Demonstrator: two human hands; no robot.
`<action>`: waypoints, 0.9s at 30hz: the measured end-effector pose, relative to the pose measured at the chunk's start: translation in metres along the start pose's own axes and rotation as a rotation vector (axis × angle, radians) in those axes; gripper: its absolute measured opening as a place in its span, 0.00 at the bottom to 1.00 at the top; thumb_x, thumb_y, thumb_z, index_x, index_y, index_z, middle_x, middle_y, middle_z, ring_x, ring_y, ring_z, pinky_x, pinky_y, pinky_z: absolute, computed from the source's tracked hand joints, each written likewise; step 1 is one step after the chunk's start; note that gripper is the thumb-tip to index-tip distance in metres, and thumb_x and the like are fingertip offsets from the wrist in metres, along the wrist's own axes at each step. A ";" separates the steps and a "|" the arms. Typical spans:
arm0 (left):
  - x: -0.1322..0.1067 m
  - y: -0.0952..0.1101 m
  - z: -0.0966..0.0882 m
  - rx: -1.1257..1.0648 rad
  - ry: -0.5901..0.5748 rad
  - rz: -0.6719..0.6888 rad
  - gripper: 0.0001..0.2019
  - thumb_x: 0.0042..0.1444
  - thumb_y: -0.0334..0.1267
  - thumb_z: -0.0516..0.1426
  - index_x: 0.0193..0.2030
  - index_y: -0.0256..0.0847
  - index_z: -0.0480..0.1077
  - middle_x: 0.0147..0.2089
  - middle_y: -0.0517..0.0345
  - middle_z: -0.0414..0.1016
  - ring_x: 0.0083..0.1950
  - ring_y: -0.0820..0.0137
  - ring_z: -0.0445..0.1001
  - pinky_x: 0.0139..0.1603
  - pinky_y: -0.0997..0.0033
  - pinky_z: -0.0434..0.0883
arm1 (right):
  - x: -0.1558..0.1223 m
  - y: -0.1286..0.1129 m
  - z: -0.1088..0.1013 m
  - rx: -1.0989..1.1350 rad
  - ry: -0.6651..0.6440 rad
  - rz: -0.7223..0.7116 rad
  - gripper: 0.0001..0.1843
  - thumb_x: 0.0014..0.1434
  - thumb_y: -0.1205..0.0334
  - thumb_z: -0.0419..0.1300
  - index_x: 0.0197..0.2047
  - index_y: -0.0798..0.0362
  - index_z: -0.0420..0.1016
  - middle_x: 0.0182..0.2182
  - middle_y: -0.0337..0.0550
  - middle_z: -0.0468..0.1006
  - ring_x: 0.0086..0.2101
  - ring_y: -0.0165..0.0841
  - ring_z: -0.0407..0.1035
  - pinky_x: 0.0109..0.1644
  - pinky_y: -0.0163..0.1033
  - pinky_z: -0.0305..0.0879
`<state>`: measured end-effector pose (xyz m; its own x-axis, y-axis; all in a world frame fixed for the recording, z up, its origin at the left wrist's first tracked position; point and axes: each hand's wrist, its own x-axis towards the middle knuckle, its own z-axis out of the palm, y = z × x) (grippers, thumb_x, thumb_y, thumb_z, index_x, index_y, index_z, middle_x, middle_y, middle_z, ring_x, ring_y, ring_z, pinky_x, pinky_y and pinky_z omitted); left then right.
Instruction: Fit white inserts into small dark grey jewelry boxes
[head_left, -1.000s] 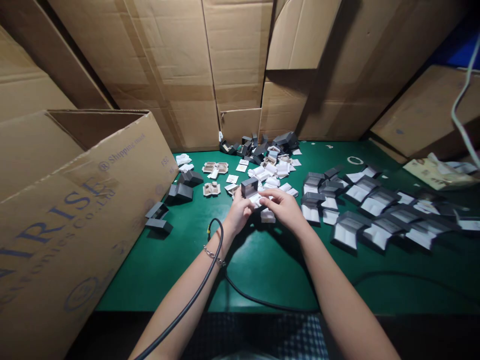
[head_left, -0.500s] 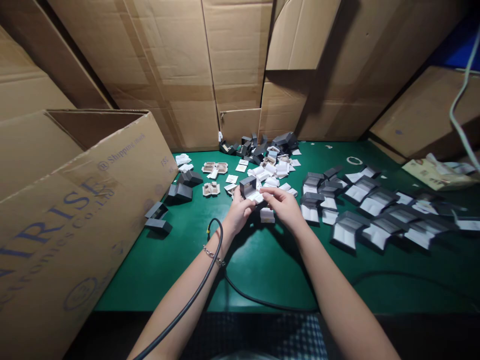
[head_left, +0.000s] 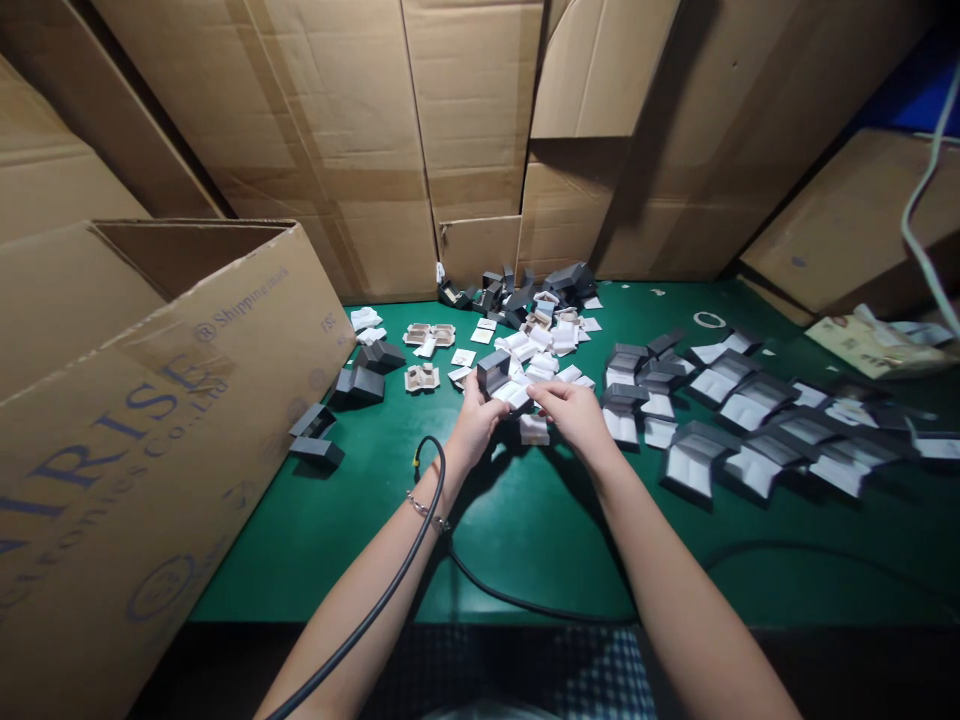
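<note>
My left hand grips a small dark grey hinged box with its lid up, held just above the green table. My right hand pinches the white insert at the open front of that same box. A loose white insert lies on the table right under my hands. A bracelet sits on my left wrist.
Several open grey boxes with white inserts lie in rows at the right. A heap of grey boxes and white pads is behind my hands. A large open carton stands left. A black cable crosses the near table.
Both hands have shifted slightly away from me with the grey box, and its lid has tilted a little. The loose insert beneath stays in place.
</note>
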<state>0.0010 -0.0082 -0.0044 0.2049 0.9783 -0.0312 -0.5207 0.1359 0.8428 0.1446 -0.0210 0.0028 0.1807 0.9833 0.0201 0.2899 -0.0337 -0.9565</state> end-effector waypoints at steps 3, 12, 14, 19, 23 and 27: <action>0.001 -0.001 -0.001 0.011 0.008 0.012 0.32 0.32 0.23 0.54 0.50 0.43 0.59 0.45 0.58 0.71 0.48 0.67 0.70 0.48 0.68 0.66 | 0.000 0.000 0.001 0.007 0.004 0.009 0.21 0.45 0.46 0.62 0.30 0.57 0.81 0.19 0.39 0.73 0.22 0.31 0.65 0.28 0.37 0.61; 0.001 0.003 -0.001 -0.026 0.007 -0.031 0.32 0.32 0.23 0.53 0.50 0.41 0.60 0.43 0.58 0.72 0.43 0.69 0.71 0.38 0.73 0.66 | 0.000 -0.002 0.005 0.101 -0.075 -0.114 0.21 0.46 0.49 0.61 0.39 0.55 0.78 0.34 0.45 0.79 0.25 0.28 0.65 0.32 0.37 0.64; 0.000 0.005 -0.001 -0.018 0.000 -0.043 0.33 0.32 0.23 0.52 0.51 0.42 0.60 0.43 0.58 0.73 0.41 0.70 0.71 0.35 0.74 0.65 | -0.001 -0.002 0.005 0.068 -0.108 -0.136 0.21 0.48 0.50 0.60 0.41 0.55 0.79 0.34 0.45 0.79 0.26 0.29 0.66 0.33 0.37 0.64; -0.001 0.005 -0.001 -0.013 -0.009 -0.064 0.34 0.32 0.23 0.53 0.53 0.43 0.61 0.43 0.58 0.73 0.41 0.71 0.71 0.37 0.74 0.65 | -0.002 -0.001 0.004 -0.014 -0.099 -0.174 0.19 0.49 0.52 0.60 0.40 0.55 0.80 0.32 0.44 0.79 0.30 0.33 0.68 0.36 0.39 0.64; -0.001 0.002 -0.003 -0.022 -0.055 -0.054 0.35 0.33 0.22 0.54 0.53 0.45 0.60 0.46 0.58 0.72 0.46 0.70 0.71 0.45 0.70 0.66 | -0.001 0.001 0.004 -0.058 -0.053 -0.216 0.16 0.50 0.53 0.59 0.38 0.53 0.80 0.33 0.44 0.80 0.33 0.35 0.70 0.38 0.40 0.65; -0.002 0.001 -0.005 0.012 -0.070 -0.086 0.38 0.35 0.22 0.57 0.56 0.47 0.57 0.47 0.58 0.72 0.46 0.70 0.71 0.51 0.66 0.65 | 0.000 0.002 0.005 -0.094 -0.040 -0.235 0.14 0.50 0.54 0.59 0.37 0.52 0.80 0.35 0.44 0.80 0.33 0.35 0.70 0.39 0.40 0.65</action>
<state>-0.0043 -0.0089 -0.0059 0.3058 0.9498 -0.0662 -0.4893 0.2164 0.8448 0.1409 -0.0203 -0.0003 0.0611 0.9724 0.2252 0.4063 0.1818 -0.8955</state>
